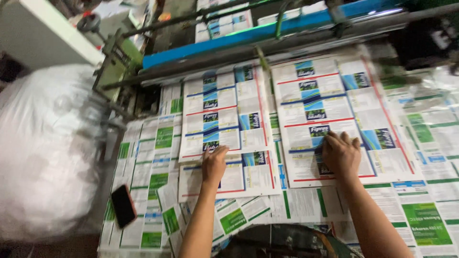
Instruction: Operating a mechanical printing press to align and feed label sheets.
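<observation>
On the bench I see two stacks of printed sheets coming off the machine. Left hand (213,165) lies flat, fingers spread, pressing the left sheet stack (224,114); nothing gripped. Right hand (340,155) is palm down with fingers curled over the near part of the right sheet stack (330,110), pressing rather than pinching. Both stacks sit on a bench (430,138) covered in loose green-and-white labels. A phone (123,205) lies near the left edge, a white plastic bag (43,148) beside it. Risks, my read: glossy sheets may slide and fan out under uneven pressure; stacks overlap the loose labels, so strays could get picked up.
</observation>
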